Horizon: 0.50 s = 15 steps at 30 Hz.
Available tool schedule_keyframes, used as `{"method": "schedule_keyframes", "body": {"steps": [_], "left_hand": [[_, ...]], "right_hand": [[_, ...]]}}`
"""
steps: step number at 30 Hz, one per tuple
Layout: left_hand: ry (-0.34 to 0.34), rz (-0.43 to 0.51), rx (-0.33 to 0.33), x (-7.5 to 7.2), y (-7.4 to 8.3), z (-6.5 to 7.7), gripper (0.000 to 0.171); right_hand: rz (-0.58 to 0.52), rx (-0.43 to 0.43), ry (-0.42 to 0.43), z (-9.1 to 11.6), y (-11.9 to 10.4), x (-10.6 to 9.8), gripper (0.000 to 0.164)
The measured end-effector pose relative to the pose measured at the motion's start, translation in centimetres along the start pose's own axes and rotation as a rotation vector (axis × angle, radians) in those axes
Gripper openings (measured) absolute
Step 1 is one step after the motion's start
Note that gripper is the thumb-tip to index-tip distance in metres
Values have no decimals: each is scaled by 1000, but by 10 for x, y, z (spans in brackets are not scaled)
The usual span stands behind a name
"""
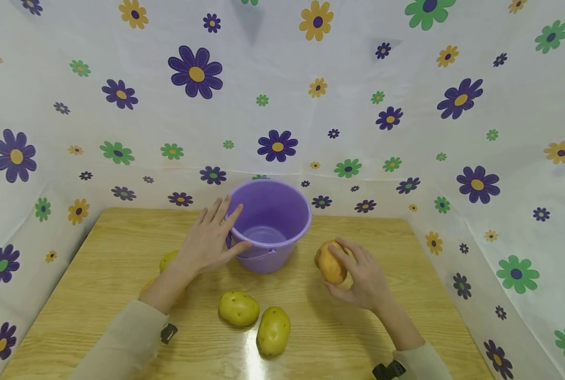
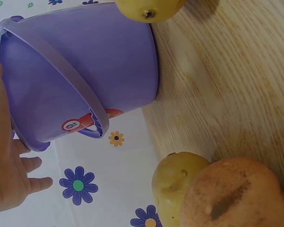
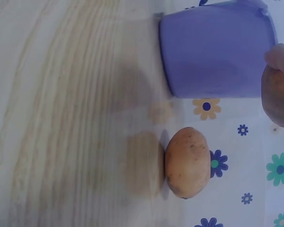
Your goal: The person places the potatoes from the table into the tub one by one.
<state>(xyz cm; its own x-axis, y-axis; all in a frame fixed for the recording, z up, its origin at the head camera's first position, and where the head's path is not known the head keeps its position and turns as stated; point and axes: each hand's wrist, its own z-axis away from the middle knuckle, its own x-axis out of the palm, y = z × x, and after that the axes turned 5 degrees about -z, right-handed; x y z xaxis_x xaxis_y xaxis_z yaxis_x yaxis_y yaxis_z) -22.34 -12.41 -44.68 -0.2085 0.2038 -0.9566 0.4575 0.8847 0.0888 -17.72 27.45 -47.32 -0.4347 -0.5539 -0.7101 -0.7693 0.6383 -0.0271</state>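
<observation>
A purple bucket (image 1: 263, 258) stands upright on the table, its mouth facing up and its handle hanging down at the front. At the bucket's left rim is my left hand (image 1: 208, 237), fingers straight and spread; it appears to touch the rim. To the right of the bucket, my right hand (image 1: 365, 274) grips a brownish-orange potato (image 1: 333, 264) between thumb and fingers, raised above the table. Another brownish potato (image 3: 188, 162) lies on the table in the right wrist view; in the head view the held one mostly hides it.
Two yellow-green potatoes (image 1: 238, 309) lie in front of the bucket. Left of it, a yellow potato (image 2: 177, 184) and a brown-skinned potato (image 2: 239, 198) sit close together, partly behind my left forearm in the head view. Flower-patterned cloth (image 1: 273, 105) surrounds the wooden table (image 1: 348, 343).
</observation>
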Motion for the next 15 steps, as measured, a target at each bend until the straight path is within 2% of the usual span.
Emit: {"method": "schedule_keyframes", "body": {"steps": [15], "left_hand": [[-16,1,-6,0,-1,-1,96]], "right_hand": [[-30,11,85,-25,-5,-1,73]]}}
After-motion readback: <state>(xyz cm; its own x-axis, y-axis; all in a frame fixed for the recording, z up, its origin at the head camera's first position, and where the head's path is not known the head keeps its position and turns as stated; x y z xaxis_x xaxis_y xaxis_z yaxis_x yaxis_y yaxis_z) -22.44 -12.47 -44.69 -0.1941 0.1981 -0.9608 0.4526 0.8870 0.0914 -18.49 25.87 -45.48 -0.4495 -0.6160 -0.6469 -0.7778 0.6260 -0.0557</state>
